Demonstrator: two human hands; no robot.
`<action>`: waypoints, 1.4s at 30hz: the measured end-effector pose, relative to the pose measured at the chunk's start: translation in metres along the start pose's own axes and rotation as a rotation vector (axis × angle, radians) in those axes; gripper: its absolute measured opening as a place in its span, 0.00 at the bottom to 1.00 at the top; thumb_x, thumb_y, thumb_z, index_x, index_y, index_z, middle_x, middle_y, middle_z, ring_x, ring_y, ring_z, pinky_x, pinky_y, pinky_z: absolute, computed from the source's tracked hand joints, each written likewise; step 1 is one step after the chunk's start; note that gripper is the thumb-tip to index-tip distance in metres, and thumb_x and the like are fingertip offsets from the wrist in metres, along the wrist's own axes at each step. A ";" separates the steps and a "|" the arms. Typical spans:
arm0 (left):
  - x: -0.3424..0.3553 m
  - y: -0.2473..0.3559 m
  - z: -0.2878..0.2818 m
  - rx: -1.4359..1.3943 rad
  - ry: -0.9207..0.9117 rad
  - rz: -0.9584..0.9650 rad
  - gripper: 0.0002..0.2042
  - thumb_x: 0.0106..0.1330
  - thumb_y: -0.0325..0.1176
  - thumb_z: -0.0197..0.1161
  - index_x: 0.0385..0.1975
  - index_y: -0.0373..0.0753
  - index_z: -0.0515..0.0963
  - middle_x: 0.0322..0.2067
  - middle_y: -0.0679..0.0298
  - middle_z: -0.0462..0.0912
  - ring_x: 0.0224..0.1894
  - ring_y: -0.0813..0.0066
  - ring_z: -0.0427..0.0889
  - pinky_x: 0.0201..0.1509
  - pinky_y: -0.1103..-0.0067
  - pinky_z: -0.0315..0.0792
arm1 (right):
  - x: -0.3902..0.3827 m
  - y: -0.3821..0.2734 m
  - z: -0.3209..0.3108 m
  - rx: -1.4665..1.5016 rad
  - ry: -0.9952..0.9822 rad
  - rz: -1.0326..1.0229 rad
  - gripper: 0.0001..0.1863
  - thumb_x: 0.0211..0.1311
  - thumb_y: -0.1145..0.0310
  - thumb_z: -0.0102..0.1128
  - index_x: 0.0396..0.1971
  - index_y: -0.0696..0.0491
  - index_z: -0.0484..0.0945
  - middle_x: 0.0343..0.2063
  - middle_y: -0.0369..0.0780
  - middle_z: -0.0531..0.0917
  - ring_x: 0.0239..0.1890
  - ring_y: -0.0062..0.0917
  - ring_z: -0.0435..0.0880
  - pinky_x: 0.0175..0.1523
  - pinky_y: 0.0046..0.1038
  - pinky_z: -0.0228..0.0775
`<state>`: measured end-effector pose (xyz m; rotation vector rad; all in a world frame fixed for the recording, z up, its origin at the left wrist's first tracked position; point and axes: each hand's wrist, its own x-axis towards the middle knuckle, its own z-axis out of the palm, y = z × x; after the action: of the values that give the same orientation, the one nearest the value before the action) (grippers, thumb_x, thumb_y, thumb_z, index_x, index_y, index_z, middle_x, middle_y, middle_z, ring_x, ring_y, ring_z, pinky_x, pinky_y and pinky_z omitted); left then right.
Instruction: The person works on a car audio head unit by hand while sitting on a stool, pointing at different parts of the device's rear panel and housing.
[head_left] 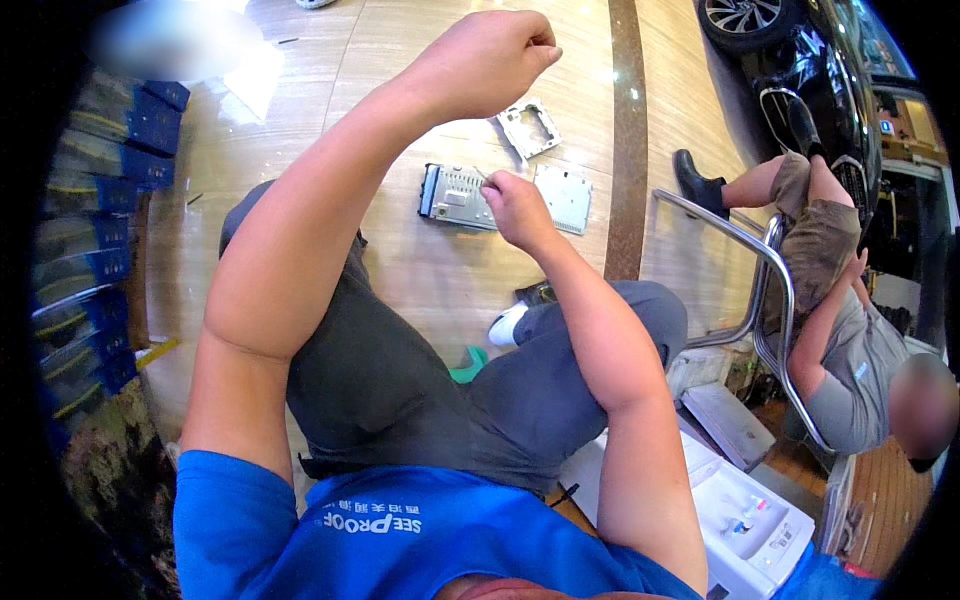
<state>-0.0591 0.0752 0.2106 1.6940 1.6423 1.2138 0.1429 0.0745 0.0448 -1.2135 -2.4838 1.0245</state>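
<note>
On the tiled floor ahead of me lies a silver metal box with slots in its top and a dark front end, like a car stereo unit. My right hand is closed at the box's right end, fingers pinched together over its top; a thin sliver shows by the fingertips, too small to name. My left hand is raised beyond the box, its fingers curled in, and whatever they may hold is hidden. A flat metal plate lies right of the box. Behind it rests a silver frame with a large opening.
Blue boxes are stacked at the left. At the right a person sits on a metal-tube chair near a black car. A white water dispenser stands at lower right. A green object shows between my legs.
</note>
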 end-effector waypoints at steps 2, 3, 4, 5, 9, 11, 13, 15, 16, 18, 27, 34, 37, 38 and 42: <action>-0.001 0.005 -0.003 0.134 -0.075 -0.053 0.12 0.69 0.37 0.57 0.41 0.34 0.80 0.36 0.48 0.84 0.42 0.53 0.84 0.47 0.65 0.76 | 0.004 0.013 0.021 -0.086 -0.130 0.029 0.10 0.64 0.66 0.58 0.36 0.57 0.80 0.34 0.50 0.84 0.38 0.46 0.83 0.46 0.39 0.74; -0.003 0.003 -0.003 0.275 -0.157 -0.102 0.14 0.71 0.40 0.55 0.44 0.36 0.80 0.36 0.51 0.85 0.41 0.56 0.84 0.45 0.65 0.76 | 0.006 0.021 0.034 -0.091 -0.145 0.028 0.10 0.64 0.66 0.58 0.36 0.57 0.80 0.34 0.50 0.84 0.38 0.46 0.83 0.46 0.39 0.74; -0.002 0.002 0.000 0.267 -0.152 -0.106 0.14 0.71 0.40 0.55 0.44 0.36 0.80 0.36 0.51 0.85 0.41 0.56 0.84 0.45 0.65 0.76 | 0.008 0.025 0.040 -0.156 -0.195 0.040 0.09 0.64 0.66 0.57 0.36 0.57 0.80 0.34 0.50 0.84 0.40 0.46 0.83 0.48 0.40 0.74; -0.002 -0.001 0.003 0.312 -0.175 -0.058 0.14 0.71 0.41 0.55 0.44 0.37 0.80 0.37 0.51 0.85 0.42 0.54 0.84 0.46 0.63 0.76 | 0.010 0.030 0.046 -0.220 -0.245 0.052 0.09 0.64 0.66 0.57 0.36 0.56 0.80 0.35 0.51 0.84 0.41 0.46 0.83 0.49 0.41 0.74; 0.001 -0.003 0.004 0.341 -0.229 -0.015 0.14 0.71 0.41 0.55 0.42 0.37 0.80 0.38 0.51 0.85 0.43 0.53 0.83 0.47 0.61 0.76 | 0.020 0.024 0.063 -0.282 -0.338 0.089 0.10 0.65 0.64 0.56 0.38 0.55 0.80 0.38 0.51 0.84 0.45 0.47 0.82 0.52 0.44 0.73; 0.000 -0.007 0.002 0.315 -0.246 -0.055 0.14 0.71 0.41 0.55 0.40 0.37 0.79 0.38 0.51 0.84 0.44 0.52 0.83 0.46 0.61 0.76 | 0.026 0.021 0.072 -0.331 -0.380 0.068 0.10 0.64 0.65 0.56 0.38 0.55 0.80 0.38 0.51 0.84 0.45 0.46 0.82 0.52 0.44 0.73; 0.004 0.001 -0.007 0.331 -0.222 -0.001 0.14 0.71 0.41 0.55 0.40 0.36 0.80 0.38 0.50 0.84 0.44 0.52 0.83 0.46 0.60 0.76 | 0.034 0.012 0.072 -0.368 -0.397 0.026 0.10 0.64 0.65 0.56 0.37 0.55 0.80 0.39 0.51 0.84 0.45 0.46 0.82 0.52 0.44 0.74; 0.006 0.001 -0.012 0.329 -0.213 0.007 0.13 0.71 0.40 0.56 0.40 0.36 0.80 0.38 0.51 0.84 0.44 0.52 0.83 0.46 0.60 0.76 | 0.039 0.010 0.073 -0.469 -0.427 0.021 0.10 0.63 0.65 0.57 0.36 0.54 0.81 0.39 0.51 0.84 0.45 0.46 0.83 0.51 0.44 0.74; 0.007 -0.002 -0.013 0.321 -0.209 0.020 0.13 0.71 0.40 0.56 0.40 0.36 0.80 0.39 0.51 0.84 0.44 0.52 0.83 0.46 0.60 0.76 | 0.041 0.011 0.074 -0.473 -0.436 0.022 0.10 0.63 0.65 0.57 0.36 0.54 0.81 0.39 0.51 0.84 0.45 0.46 0.83 0.51 0.44 0.74; 0.007 -0.006 -0.016 0.318 -0.215 0.007 0.13 0.71 0.40 0.56 0.40 0.36 0.80 0.39 0.51 0.84 0.44 0.53 0.83 0.47 0.61 0.76 | 0.045 0.013 0.075 -0.463 -0.442 0.024 0.10 0.62 0.65 0.57 0.35 0.55 0.82 0.38 0.52 0.84 0.45 0.46 0.83 0.51 0.44 0.75; 0.002 -0.007 -0.012 0.310 -0.202 -0.023 0.12 0.71 0.39 0.56 0.41 0.38 0.80 0.40 0.52 0.84 0.46 0.54 0.83 0.49 0.61 0.77 | 0.044 0.011 0.080 -0.521 -0.511 0.055 0.12 0.64 0.63 0.57 0.36 0.57 0.81 0.38 0.52 0.84 0.45 0.47 0.82 0.53 0.44 0.73; 0.009 -0.003 -0.005 0.280 -0.219 0.000 0.15 0.68 0.39 0.58 0.49 0.37 0.78 0.42 0.49 0.84 0.47 0.48 0.81 0.52 0.62 0.74 | 0.042 0.012 0.076 -0.601 -0.500 -0.006 0.09 0.60 0.70 0.55 0.36 0.57 0.81 0.39 0.51 0.85 0.45 0.45 0.84 0.51 0.44 0.76; 0.008 -0.016 0.000 0.263 -0.177 0.016 0.14 0.68 0.40 0.57 0.46 0.38 0.79 0.41 0.48 0.84 0.47 0.49 0.81 0.51 0.61 0.74 | 0.041 0.001 0.078 -0.601 -0.538 -0.016 0.11 0.54 0.75 0.54 0.35 0.57 0.82 0.39 0.51 0.85 0.44 0.44 0.85 0.48 0.43 0.79; 0.005 -0.018 -0.004 0.286 -0.187 -0.013 0.15 0.68 0.40 0.57 0.48 0.38 0.79 0.42 0.49 0.83 0.47 0.49 0.81 0.51 0.61 0.74 | 0.041 -0.007 0.079 -0.585 -0.549 -0.028 0.10 0.54 0.75 0.55 0.34 0.57 0.83 0.38 0.50 0.86 0.43 0.44 0.86 0.48 0.43 0.79; 0.011 -0.005 0.003 0.233 -0.184 0.037 0.16 0.67 0.38 0.59 0.49 0.36 0.78 0.42 0.48 0.84 0.48 0.49 0.81 0.52 0.62 0.74 | 0.040 0.016 0.081 -0.530 -0.380 0.060 0.08 0.53 0.75 0.57 0.31 0.57 0.84 0.34 0.50 0.86 0.39 0.44 0.86 0.45 0.42 0.80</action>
<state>-0.0603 0.0872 0.2075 1.9215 1.6970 0.8790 0.0905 0.0710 -0.0308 -1.3314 -3.1744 0.6726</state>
